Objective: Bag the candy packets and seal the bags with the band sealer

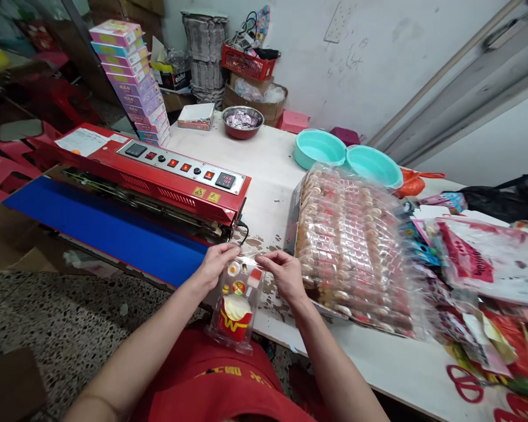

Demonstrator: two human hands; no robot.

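**Bag pinched btwn both hands, long axis up-down, L hand nearest the sealer**

I've got the clear toy bag [236,302] at lower centre of frame, top edge pinched thumb-to-finger in both hands: L hand [213,266] on the top left corner, R hand [286,272] on the top right. Can't tell if the mouth's sealed.

Bag hangs below my fingertips, long axis running down the frame, foot leaning a bit L, in front of the table [270,176] edge & over my red apron [193,363]. Thru the plastic: toy fries carton w/ a yellow "W", fried egg, ice lolly, a few small bits.

Key relation: the red band sealer [180,176] & its blue conveyor belt [105,220] lie up & L of my grip, L hand just beside the belt's near end. R hand's farther from it, nearer the carton of packed bags [347,246] at centre right. Red-handled scissors [465,384] lower R, well apart from both hands.
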